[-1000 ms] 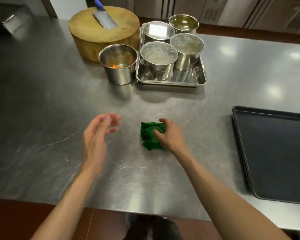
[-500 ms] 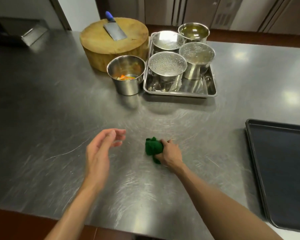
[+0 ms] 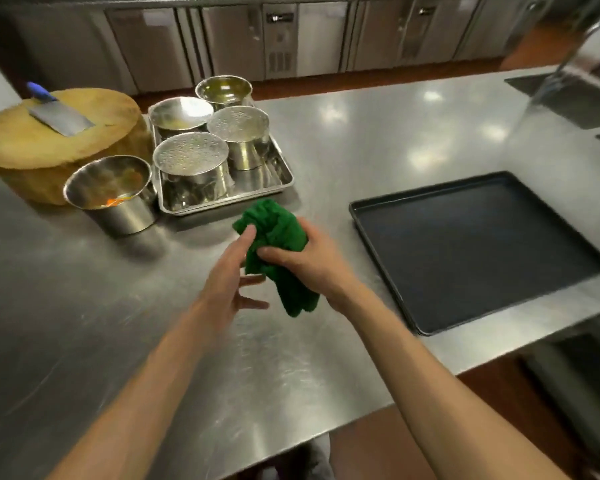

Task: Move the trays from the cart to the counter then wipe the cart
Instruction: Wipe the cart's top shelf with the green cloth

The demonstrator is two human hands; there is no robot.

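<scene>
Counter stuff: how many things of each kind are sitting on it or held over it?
Metal pots: 5
Trays: 2, silver tray and black tray
Chopping block: 1
Cleaver: 1
Green cloth: 1, gripped by the right hand, touched by the left hand
Total: 10

Stainless steel cabinet fronts (image 3: 243, 39) along the top of the frame, reddish-brown floor (image 3: 371, 81) below them, ceiling lights reflected upper right
</scene>
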